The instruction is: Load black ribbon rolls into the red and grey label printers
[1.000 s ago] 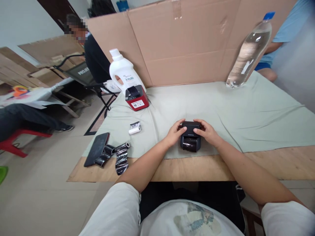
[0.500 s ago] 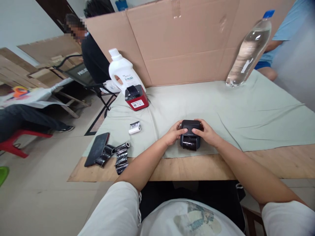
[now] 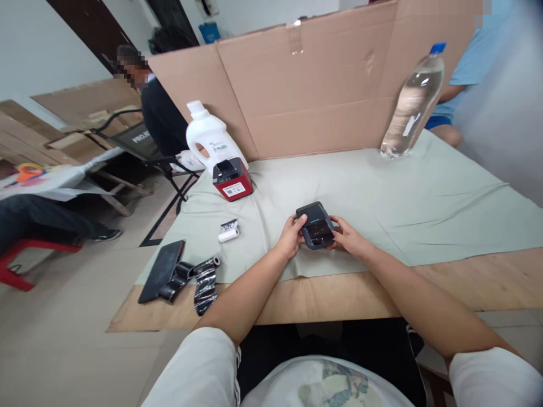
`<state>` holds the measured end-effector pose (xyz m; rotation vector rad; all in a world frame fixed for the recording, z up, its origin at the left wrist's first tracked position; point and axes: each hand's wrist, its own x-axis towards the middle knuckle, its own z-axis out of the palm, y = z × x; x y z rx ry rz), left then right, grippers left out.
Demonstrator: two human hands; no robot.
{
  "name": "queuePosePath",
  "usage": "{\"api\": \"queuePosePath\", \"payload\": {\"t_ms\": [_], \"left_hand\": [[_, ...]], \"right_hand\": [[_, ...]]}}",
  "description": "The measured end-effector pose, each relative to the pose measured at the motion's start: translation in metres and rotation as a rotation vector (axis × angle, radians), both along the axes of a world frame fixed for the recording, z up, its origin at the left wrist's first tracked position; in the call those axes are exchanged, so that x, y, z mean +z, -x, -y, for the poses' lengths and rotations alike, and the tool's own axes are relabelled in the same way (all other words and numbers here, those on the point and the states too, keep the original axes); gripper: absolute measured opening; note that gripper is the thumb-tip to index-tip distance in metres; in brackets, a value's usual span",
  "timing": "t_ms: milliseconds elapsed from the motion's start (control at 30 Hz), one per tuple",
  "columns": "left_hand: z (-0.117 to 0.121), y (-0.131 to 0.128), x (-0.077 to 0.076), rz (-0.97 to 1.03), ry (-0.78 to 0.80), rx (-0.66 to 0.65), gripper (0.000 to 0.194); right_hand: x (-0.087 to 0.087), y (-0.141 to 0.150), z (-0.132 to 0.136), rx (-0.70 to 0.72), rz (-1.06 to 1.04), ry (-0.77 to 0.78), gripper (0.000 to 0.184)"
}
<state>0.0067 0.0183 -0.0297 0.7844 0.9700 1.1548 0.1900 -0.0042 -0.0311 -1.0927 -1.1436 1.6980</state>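
Observation:
Between my two hands is a small black portable printer point(image 3: 314, 212), tilted so its top face shows, with a glossy dark front section. My left hand point(image 3: 291, 237) is closed around its left side, the thumb lying on the top. On the other side, my right hand point(image 3: 349, 237) grips the lower right edge with its fingers; some fingertips are hidden by the printer. Left of the hands lie a small white roll point(image 3: 229, 234) with a black-and-white patterned piece, and glossy black film strips point(image 3: 206, 282) partly unrolled beside a flat dark tablet-like slab point(image 3: 163, 271).
A red-and-black box-shaped device point(image 3: 233, 183) stands before a white jug point(image 3: 216, 138). A large water bottle point(image 3: 413, 107) leans near the cardboard screen point(image 3: 314, 96). Green cloth point(image 3: 445, 209) covers most of the wooden table point(image 3: 339, 297). Other people sit beyond, left and right.
The printer has turned and tipped, moving slightly left. My right thumb has left its top, and that hand has shifted to the lower right edge. The camera view has shifted a little.

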Motion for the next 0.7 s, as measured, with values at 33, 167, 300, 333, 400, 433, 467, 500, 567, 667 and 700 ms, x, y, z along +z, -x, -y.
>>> {"api": "queuePosePath", "payload": {"t_ms": [33, 167, 300, 333, 400, 433, 467, 500, 567, 667, 700], "left_hand": [[0.001, -0.001, -0.001, -0.024, -0.013, -0.001, 0.057], [0.004, -0.007, -0.004, -0.173, -0.034, -0.013, 0.059], [0.002, -0.010, -0.008, -0.328, -0.029, -0.098, 0.035], [0.002, -0.010, -0.009, -0.357, -0.031, -0.106, 0.029], [0.001, -0.010, -0.011, -0.406, -0.047, -0.107, 0.025], [0.001, -0.010, -0.012, -0.428, -0.059, -0.107, 0.025], [0.001, -0.010, -0.012, -0.448, -0.073, -0.108, 0.025], [0.001, -0.010, -0.013, -0.467, -0.085, -0.109, 0.024], [0.001, -0.010, -0.013, -0.495, -0.099, -0.109, 0.024], [0.001, -0.011, -0.013, -0.503, -0.101, -0.104, 0.024], [0.001, -0.012, -0.013, -0.503, -0.102, -0.106, 0.023]], "right_hand": [[0.000, 0.001, -0.001, -0.024, -0.031, 0.015, 0.056], [0.005, -0.009, -0.026, -0.191, -0.087, 0.067, 0.041], [0.017, -0.060, -0.086, -0.541, 0.099, 0.056, 0.030], [0.020, -0.078, -0.102, -0.592, 0.130, 0.054, 0.029], [0.025, -0.115, -0.129, -0.694, 0.207, 0.053, 0.027], [0.027, -0.133, -0.139, -0.747, 0.252, 0.052, 0.027], [0.028, -0.150, -0.148, -0.793, 0.296, 0.046, 0.029], [0.029, -0.165, -0.154, -0.837, 0.343, 0.038, 0.031], [0.029, -0.190, -0.162, -0.909, 0.442, 0.010, 0.034], [0.026, -0.213, -0.165, -0.974, 0.618, -0.082, 0.034], [0.023, -0.217, -0.164, -0.984, 0.686, -0.126, 0.034]]}}
